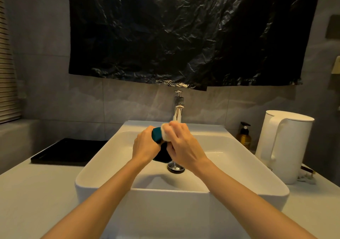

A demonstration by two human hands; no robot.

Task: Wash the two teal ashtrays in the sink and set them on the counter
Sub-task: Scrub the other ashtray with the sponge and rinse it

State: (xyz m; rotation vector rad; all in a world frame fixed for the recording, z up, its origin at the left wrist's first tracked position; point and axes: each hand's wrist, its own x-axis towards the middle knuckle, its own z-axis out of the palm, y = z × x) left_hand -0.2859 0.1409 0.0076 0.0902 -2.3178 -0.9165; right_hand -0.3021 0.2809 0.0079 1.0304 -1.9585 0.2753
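Over the white sink basin (103,157), my left hand (145,145) grips a teal ashtray (156,134), tilted up on edge. My right hand (181,143) presses a pale sponge (166,134) against the ashtray's upper right side. A second dark teal ashtray (161,155) lies in the basin just below my hands, partly hidden by them, beside the metal drain (175,167). The chrome tap (178,109) stands behind my hands; I cannot tell whether water runs.
A black tray (70,151) lies on the counter left of the sink. A white electric kettle (287,144) and an amber pump bottle (244,136) stand at the right. Black plastic sheet (184,32) covers the wall above the tap.
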